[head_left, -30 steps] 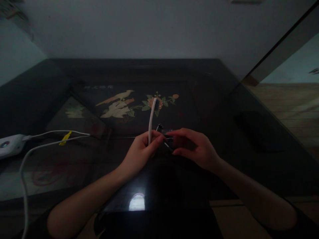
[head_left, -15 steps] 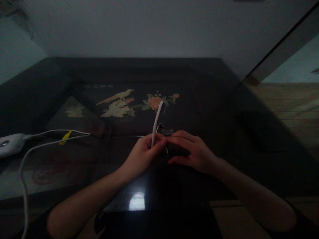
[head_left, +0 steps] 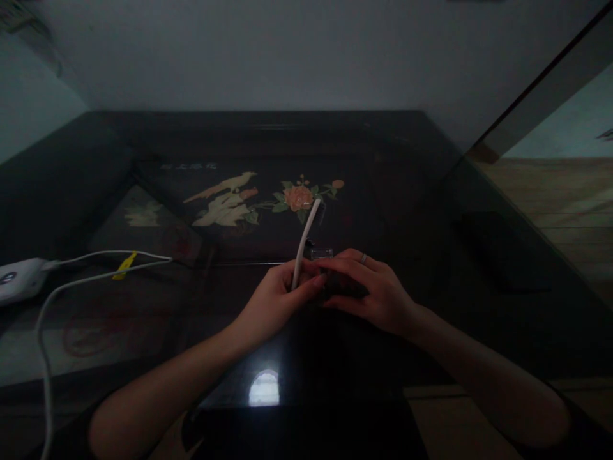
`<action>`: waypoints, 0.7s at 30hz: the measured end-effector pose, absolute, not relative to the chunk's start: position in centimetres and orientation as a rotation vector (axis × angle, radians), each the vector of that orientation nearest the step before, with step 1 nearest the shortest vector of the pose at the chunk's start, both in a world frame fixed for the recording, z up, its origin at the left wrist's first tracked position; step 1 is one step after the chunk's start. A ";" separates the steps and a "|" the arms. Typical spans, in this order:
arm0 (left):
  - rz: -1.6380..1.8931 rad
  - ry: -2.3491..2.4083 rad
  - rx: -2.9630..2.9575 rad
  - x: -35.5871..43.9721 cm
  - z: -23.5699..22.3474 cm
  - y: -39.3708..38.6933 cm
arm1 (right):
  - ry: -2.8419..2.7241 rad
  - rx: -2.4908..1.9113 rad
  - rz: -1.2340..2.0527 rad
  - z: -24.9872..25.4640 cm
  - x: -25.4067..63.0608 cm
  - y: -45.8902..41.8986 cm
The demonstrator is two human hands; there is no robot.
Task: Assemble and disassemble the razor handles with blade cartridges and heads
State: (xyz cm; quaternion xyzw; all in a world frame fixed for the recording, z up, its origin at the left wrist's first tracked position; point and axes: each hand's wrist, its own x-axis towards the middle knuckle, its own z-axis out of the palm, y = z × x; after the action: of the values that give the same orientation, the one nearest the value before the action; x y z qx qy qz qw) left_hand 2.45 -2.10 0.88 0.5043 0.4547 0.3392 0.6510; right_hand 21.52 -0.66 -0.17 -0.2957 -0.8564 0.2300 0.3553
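Observation:
My left hand (head_left: 274,300) is closed round the handle of a white toothbrush (head_left: 306,239), which stands tilted with its dark bristle head up and to the right. My right hand (head_left: 368,291), with a ring on one finger, is curled over a small dark object that I cannot make out; a small clear piece (head_left: 322,253) shows just above its fingers. Both hands meet over the dark glossy table (head_left: 431,191), which has an inlaid bird and flower picture (head_left: 258,198).
A white device (head_left: 16,279) with white cables (head_left: 96,268) and a yellow tag (head_left: 124,265) lies at the left. A dark flat object (head_left: 498,249) lies at the right. A lamp reflection (head_left: 264,387) shows near the front edge. Wooden floor is at the far right.
The toothbrush has tipped from nearly upright to leaning right. My right hand has turned over, its fingers now covering the small object, and moved closer to my left hand.

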 end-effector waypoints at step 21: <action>0.752 1.010 1.157 2.5 0.6 -2.1 | -2.288 -0.779 0.507 -0.2 21.7 -0.6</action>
State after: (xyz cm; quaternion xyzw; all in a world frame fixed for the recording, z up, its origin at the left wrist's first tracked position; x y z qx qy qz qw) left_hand 2.53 -2.10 0.63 0.5105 0.4459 0.3318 0.6561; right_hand 21.66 -0.65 -0.21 -0.2977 -0.8747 0.1938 0.3296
